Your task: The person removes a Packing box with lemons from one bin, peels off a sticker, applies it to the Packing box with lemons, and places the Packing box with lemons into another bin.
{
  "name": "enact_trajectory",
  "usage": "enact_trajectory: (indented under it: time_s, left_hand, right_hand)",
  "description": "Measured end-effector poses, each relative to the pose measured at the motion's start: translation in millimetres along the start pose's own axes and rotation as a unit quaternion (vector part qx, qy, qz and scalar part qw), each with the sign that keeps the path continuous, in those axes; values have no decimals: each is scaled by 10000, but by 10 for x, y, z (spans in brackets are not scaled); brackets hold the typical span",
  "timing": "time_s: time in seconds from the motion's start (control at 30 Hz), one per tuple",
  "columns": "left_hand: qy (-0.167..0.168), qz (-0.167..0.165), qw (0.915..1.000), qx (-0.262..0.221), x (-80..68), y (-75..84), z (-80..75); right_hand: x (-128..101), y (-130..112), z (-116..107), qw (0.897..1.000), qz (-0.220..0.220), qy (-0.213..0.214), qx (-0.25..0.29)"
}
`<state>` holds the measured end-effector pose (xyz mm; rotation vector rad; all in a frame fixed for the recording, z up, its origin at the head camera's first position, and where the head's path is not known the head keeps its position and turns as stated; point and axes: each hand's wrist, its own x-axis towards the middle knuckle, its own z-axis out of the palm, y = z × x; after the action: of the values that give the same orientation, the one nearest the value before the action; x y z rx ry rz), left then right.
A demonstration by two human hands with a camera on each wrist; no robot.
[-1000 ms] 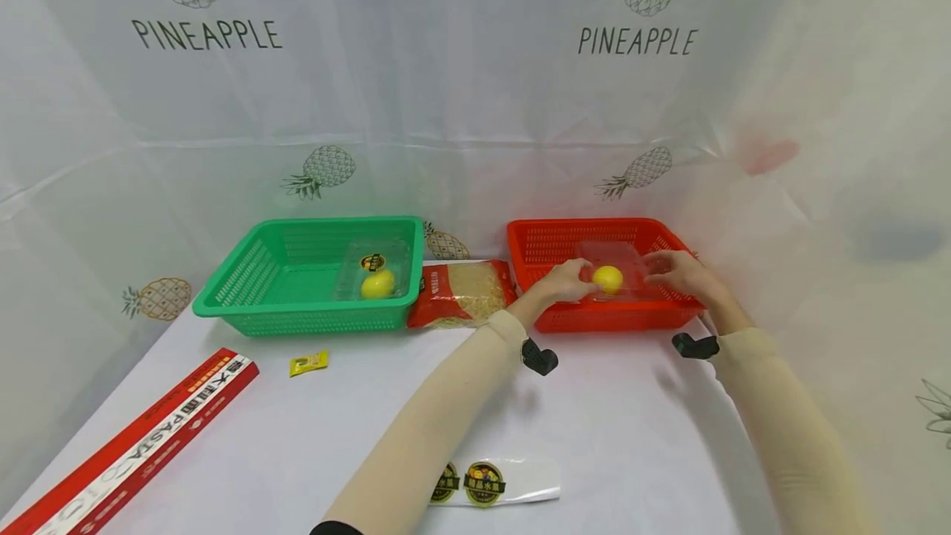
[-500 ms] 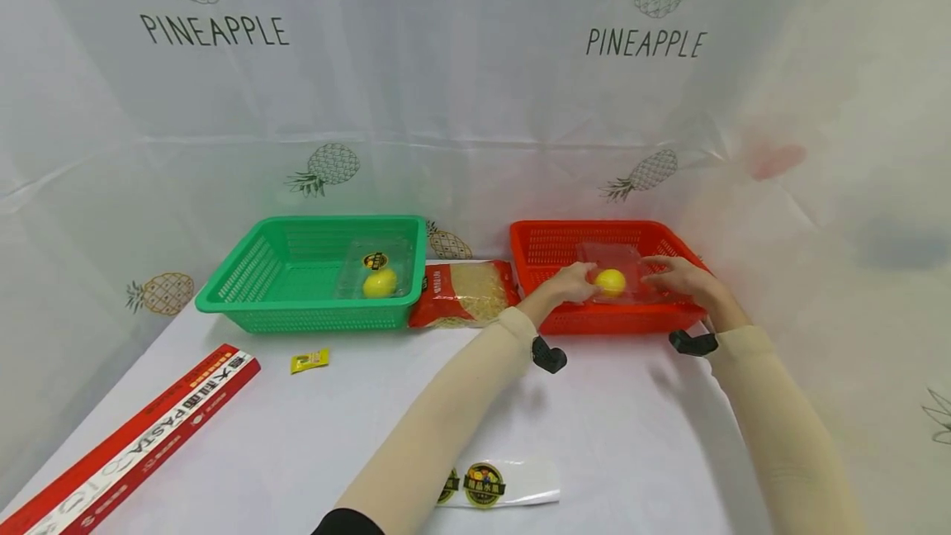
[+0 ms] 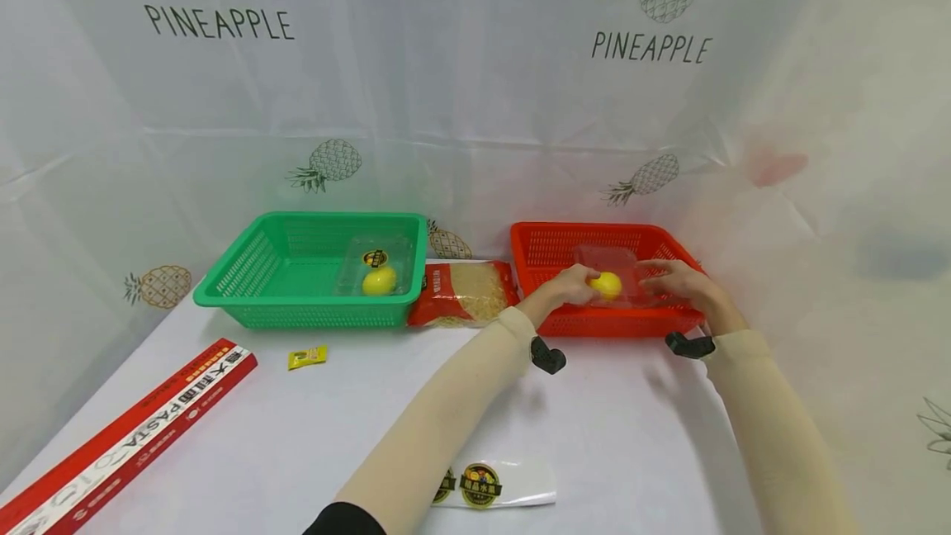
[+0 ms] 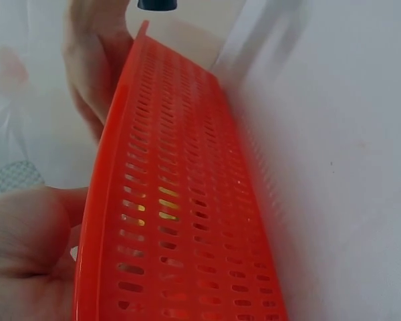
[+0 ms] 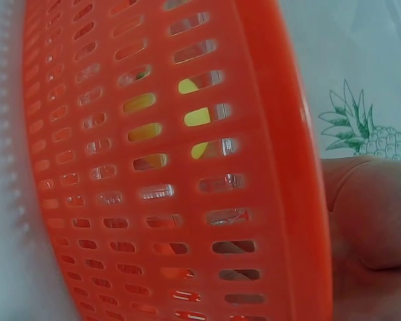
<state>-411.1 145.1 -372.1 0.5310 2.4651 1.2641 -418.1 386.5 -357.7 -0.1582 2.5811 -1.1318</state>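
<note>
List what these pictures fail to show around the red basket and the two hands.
- Left hand fingers: head view, too small to tell whether they grip the clear box holding the yellow fruit.
- Right hand fingertips: head view, the same.
- Both wrist views: the red basket wall fills them; fruit seen only through slots.
- Sticker strip: print too small.

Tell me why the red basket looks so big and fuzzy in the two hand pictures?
In the left wrist view the red basket wall sits right against the lens, so it fills the frame and blurs; the right wrist view is the same, with yellow fruit glimpsed through the slots. The head view is sharp and evenly lit, shadows soft.
</note>
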Motion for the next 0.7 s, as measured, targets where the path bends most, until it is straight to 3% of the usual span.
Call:
enact_trajectory:
  time_s: [0.17, 0.37, 0.7]
  left_hand:
    - [-19, -49, 10000, -74, -26, 17, -35]
    - [14, 121, 9993, -349, -36, -7, -37]
    - [512, -20, 9983, -291, -65, 28, -103]
  right_hand:
    - [-21, -51, -8, 9999, 30, -44, 94]
    - [-18, -82, -5, 9994, 45, 307, -158]
    - [-48, -156, -5, 9986, -197, 485, 57]
